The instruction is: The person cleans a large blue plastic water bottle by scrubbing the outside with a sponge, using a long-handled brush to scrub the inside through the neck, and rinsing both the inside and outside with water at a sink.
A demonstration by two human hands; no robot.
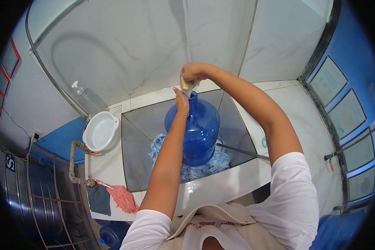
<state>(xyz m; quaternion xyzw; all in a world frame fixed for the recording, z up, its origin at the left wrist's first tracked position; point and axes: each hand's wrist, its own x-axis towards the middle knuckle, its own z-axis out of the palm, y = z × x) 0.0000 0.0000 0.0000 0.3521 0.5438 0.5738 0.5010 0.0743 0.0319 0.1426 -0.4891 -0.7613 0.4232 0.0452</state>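
A large translucent blue water jug (199,132) stands upright in a grey-tiled basin, its narrow neck toward the wall. Above the neck, my right hand (193,72) is closed on a yellowish sponge (186,84), its arm bent over from the right. My left hand (181,100) is raised beside the neck, just below the sponge, with its fingers curled around a small whitish thing (187,92) that I cannot make out. Under the jug lies a pile of blue-and-white strips (214,162).
The basin's white tiled rim (221,183) runs along the front. To the left are a white plastic basin (101,131), a clear pump bottle (87,100), a pink cloth (123,199) and a dark grey cloth (99,200). A dark rod (241,151) crosses the right rim.
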